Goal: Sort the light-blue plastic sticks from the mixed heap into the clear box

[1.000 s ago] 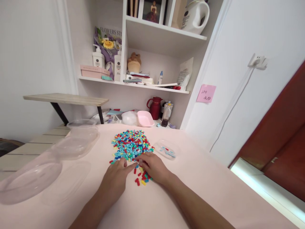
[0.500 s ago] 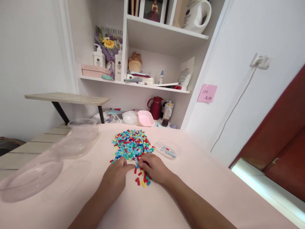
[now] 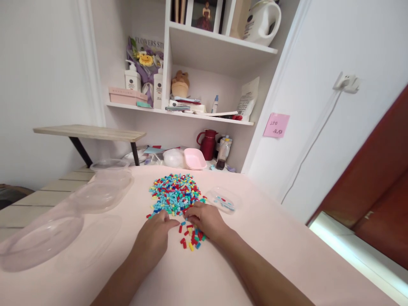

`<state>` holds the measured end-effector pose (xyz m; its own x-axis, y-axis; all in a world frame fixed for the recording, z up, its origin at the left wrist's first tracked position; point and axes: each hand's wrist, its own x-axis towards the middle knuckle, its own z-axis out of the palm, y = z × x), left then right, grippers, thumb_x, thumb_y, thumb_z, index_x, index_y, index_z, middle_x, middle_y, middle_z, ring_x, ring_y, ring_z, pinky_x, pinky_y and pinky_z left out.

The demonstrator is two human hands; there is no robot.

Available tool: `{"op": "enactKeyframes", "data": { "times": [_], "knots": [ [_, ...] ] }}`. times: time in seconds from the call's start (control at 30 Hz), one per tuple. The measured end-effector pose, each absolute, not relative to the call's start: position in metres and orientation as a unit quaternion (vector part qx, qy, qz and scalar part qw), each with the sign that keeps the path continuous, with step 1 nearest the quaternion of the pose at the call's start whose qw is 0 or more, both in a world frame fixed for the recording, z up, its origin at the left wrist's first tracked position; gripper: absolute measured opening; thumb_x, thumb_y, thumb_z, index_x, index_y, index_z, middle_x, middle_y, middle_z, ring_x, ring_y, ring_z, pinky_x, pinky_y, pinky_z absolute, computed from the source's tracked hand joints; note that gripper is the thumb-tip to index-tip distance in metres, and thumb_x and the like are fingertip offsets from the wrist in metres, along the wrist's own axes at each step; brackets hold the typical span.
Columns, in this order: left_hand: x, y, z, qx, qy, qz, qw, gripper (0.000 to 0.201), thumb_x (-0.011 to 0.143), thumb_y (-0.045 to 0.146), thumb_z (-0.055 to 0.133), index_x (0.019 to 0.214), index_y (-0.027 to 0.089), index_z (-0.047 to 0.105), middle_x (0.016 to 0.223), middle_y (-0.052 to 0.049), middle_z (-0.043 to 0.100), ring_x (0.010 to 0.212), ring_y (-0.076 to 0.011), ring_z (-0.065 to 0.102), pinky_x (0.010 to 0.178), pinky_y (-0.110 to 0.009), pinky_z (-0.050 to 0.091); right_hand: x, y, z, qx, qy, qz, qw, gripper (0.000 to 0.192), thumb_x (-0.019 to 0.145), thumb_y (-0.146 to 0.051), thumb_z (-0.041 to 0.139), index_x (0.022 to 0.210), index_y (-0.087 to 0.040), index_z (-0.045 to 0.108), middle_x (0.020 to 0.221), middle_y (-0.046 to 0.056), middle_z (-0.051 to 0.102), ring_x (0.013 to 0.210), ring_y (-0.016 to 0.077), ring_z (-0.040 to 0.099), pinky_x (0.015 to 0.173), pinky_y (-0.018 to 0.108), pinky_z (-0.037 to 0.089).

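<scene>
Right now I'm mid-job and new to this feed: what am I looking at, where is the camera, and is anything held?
One picture, from a camera worn on a person's head, looking forward and down. No machine: two bare hands. The left hand and right hand rest on the near edge of a pile of small red, blue, teal and yellow plastic pieces on a pale pink table. Clear plastic tubs sit left; a small clear lid with a few pieces sits right. Whether either hand pinches a piece, I cannot tell.
</scene>
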<state>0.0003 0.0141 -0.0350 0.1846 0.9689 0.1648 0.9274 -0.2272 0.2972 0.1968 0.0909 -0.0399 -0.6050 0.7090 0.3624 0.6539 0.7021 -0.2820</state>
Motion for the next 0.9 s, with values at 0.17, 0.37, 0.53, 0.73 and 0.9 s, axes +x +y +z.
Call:
{"op": "enactKeyframes", "data": {
  "times": [0.17,0.37,0.53,0.73,0.9],
  "knots": [
    [0.000,0.017,-0.037,0.766,0.620,0.157,0.058,0.049,0.085,0.007,0.034,0.111,0.031,0.068,0.101,-0.004,0.057,0.091,-0.0144,0.057,0.076,-0.025,0.039,0.200,0.090,-0.037,-0.389,-0.884,0.089,0.244,0.019,0.080,-0.015,0.061,0.086,-0.030,0.072,0.089,-0.002,0.069,0.079,0.0136,0.061,0.069,0.022,0.041],
    [-0.001,0.019,-0.039,0.767,0.620,0.157,0.062,0.047,0.087,0.008,0.033,0.112,0.029,0.067,0.102,-0.003,0.057,0.093,-0.0139,0.057,0.079,-0.024,0.040,0.220,0.093,-0.021,-0.379,-0.827,0.084,0.406,0.013,0.086,-0.024,0.059,0.089,-0.026,0.072,0.085,0.001,0.066,0.074,0.0138,0.060,0.069,0.024,0.043],
    [0.001,0.016,-0.033,0.759,0.632,0.141,0.067,0.048,0.088,0.009,0.030,0.110,0.028,0.068,0.104,-0.004,0.058,0.094,-0.0152,0.058,0.080,-0.025,0.041,0.258,0.107,-0.010,-0.459,-0.710,0.018,0.534,0.016,0.086,-0.031,0.058,0.088,-0.023,0.071,0.081,0.003,0.063,0.070,0.0154,0.058,0.070,0.028,0.045],
    [0.004,0.014,-0.028,0.758,0.634,0.138,0.065,0.046,0.089,0.010,0.030,0.111,0.026,0.067,0.104,-0.005,0.058,0.094,-0.0158,0.059,0.079,-0.026,0.042,0.284,0.118,-0.014,-0.564,-0.650,-0.031,0.508,0.019,0.082,-0.030,0.056,0.092,-0.023,0.071,0.086,0.003,0.061,0.075,0.0174,0.058,0.075,0.033,0.044],
    [0.004,0.014,-0.029,0.761,0.631,0.140,0.061,0.044,0.090,0.012,0.031,0.112,0.026,0.066,0.105,-0.005,0.059,0.096,-0.0164,0.058,0.080,-0.026,0.042,0.266,0.112,-0.017,-0.520,-0.676,0.005,0.522,0.026,0.086,-0.029,0.051,0.104,-0.023,0.068,0.090,0.005,0.062,0.074,0.0170,0.059,0.074,0.033,0.046]
  ]
}}
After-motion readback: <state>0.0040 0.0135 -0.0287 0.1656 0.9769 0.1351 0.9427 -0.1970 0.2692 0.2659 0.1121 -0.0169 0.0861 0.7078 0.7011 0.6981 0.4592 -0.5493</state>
